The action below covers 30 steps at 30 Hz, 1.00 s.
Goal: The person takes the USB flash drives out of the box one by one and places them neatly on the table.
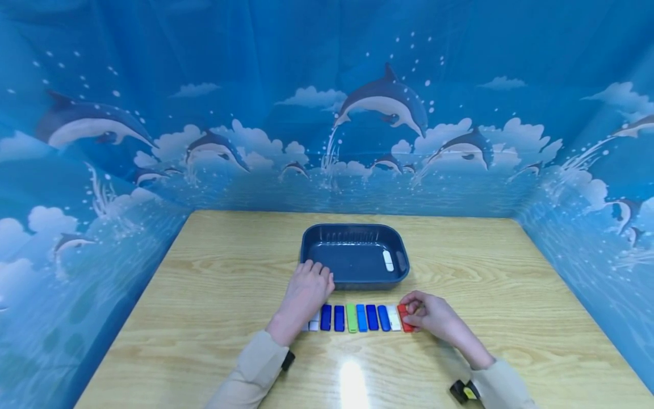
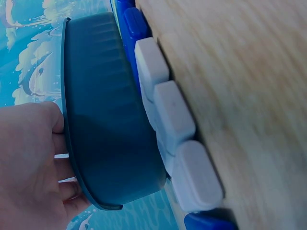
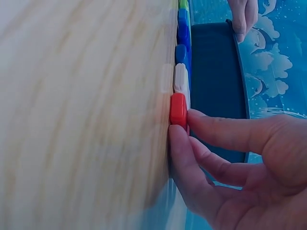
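Observation:
A row of small capped sticks in blue, white, green and red, which look like USB sticks, lies along the near side of a dark blue tray [image 1: 352, 284]. At the row's right end my right hand [image 1: 434, 315] pinches a red USB stick [image 3: 178, 109] between thumb and fingers, beside a white USB stick [image 1: 393, 318]. My left hand [image 1: 309, 284] rests over the tray's near left corner. In the left wrist view its fingers reach over the rim, tips hidden. White USB sticks [image 2: 173, 111] lie below that hand.
One white USB stick [image 1: 388, 261] lies inside the tray near its right wall. A wood-grain table [image 1: 230, 255] spreads around the tray. Behind and along both sides hangs a blue dolphin-print cloth [image 1: 286, 68].

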Each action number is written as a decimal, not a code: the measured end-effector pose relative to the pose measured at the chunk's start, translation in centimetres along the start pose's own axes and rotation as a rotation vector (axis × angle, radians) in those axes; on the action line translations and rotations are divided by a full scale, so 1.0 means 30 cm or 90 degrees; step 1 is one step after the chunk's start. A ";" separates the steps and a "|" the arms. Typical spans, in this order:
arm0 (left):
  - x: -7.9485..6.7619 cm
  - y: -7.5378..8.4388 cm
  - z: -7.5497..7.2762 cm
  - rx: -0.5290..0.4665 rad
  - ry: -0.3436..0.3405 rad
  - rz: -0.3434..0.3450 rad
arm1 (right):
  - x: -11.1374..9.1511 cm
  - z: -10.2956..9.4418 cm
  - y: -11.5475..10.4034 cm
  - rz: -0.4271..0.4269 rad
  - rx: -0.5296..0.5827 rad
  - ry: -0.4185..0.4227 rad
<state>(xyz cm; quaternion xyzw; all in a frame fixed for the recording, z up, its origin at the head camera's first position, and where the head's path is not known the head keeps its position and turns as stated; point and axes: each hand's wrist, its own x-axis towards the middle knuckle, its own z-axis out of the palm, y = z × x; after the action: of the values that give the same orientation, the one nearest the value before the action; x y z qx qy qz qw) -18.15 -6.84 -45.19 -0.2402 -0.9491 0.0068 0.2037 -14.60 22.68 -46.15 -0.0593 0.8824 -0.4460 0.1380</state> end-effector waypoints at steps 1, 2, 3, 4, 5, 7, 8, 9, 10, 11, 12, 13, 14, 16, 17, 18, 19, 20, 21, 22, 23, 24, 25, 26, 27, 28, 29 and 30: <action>0.000 -0.001 0.001 0.000 -0.001 0.000 | 0.000 0.001 0.000 -0.002 0.000 0.000; 0.001 -0.001 0.003 0.001 -0.002 -0.001 | 0.000 0.003 0.000 -0.003 -0.001 0.000; 0.001 -0.001 0.003 0.001 -0.003 -0.001 | 0.000 0.004 0.000 -0.004 -0.003 0.001; 0.001 -0.001 0.003 0.003 -0.003 -0.001 | 0.000 0.006 0.000 -0.004 -0.005 0.004; 0.001 -0.001 0.003 0.003 -0.003 -0.001 | 0.001 0.007 -0.001 -0.003 -0.006 0.007; 0.001 -0.002 0.005 0.003 -0.004 -0.001 | 0.001 0.009 -0.002 0.001 -0.006 0.010; 0.001 -0.002 0.004 0.002 -0.005 -0.002 | 0.001 0.010 -0.003 0.002 -0.006 0.011; 0.000 -0.002 0.005 0.002 -0.005 -0.001 | 0.000 0.010 -0.004 0.005 -0.005 0.012; 0.000 -0.001 0.004 0.001 -0.006 -0.002 | 0.000 0.010 -0.005 0.006 -0.006 0.013; 0.001 -0.002 0.005 0.001 -0.006 -0.002 | 0.000 0.010 -0.006 0.009 -0.006 0.012; 0.001 -0.001 0.005 0.001 -0.006 -0.001 | -0.001 0.008 -0.008 0.012 -0.008 0.013; 0.001 -0.001 0.004 0.001 -0.006 -0.002 | -0.001 0.005 -0.010 0.013 -0.014 0.016; 0.001 -0.001 0.004 0.001 -0.005 -0.002 | -0.001 0.001 -0.012 0.010 -0.022 0.020; 0.001 -0.001 0.003 0.000 -0.004 -0.002 | 0.001 -0.012 -0.019 0.003 -0.044 0.036; 0.001 -0.001 0.004 0.001 -0.002 -0.002 | 0.003 -0.021 -0.024 0.000 -0.055 0.046; 0.001 -0.001 0.004 0.002 -0.001 -0.001 | 0.004 -0.030 -0.029 -0.007 -0.069 0.059; 0.000 -0.001 0.003 0.002 0.000 0.000 | 0.006 -0.039 -0.035 -0.015 -0.087 0.073; 0.001 -0.001 0.004 0.003 0.001 0.001 | 0.007 -0.048 -0.041 -0.023 -0.105 0.087; 0.000 -0.001 0.004 0.003 0.002 0.001 | 0.008 -0.056 -0.050 -0.028 -0.123 0.103; 0.000 -0.001 0.004 0.004 0.002 0.002 | 0.009 -0.064 -0.058 -0.037 -0.142 0.120; 0.000 -0.001 0.004 0.005 0.002 0.002 | 0.010 -0.071 -0.066 -0.047 -0.163 0.137; -0.001 -0.001 0.003 0.004 0.001 0.002 | 0.011 -0.077 -0.075 -0.057 -0.180 0.157; -0.001 -0.001 0.003 0.005 0.001 0.002 | 0.013 -0.082 -0.085 -0.068 -0.195 0.177; -0.001 -0.001 0.003 0.005 0.001 0.002 | 0.016 -0.086 -0.095 -0.078 -0.207 0.196; -0.001 0.000 0.001 0.004 0.001 0.002 | 0.019 -0.089 -0.106 -0.088 -0.214 0.215; -0.001 0.000 0.001 0.004 0.002 0.002 | 0.023 -0.092 -0.116 -0.100 -0.220 0.234; -0.002 0.000 0.000 0.003 0.003 0.002 | 0.027 -0.093 -0.127 -0.109 -0.223 0.251; -0.002 0.000 0.000 0.001 0.004 0.002 | 0.032 -0.095 -0.138 -0.115 -0.225 0.263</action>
<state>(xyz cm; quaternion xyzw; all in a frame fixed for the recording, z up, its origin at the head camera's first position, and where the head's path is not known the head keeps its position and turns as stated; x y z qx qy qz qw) -18.09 -6.87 -45.21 -0.2416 -0.9479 0.0074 0.2073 -16.44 22.19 -41.41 -0.0686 0.9469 -0.2987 -0.0972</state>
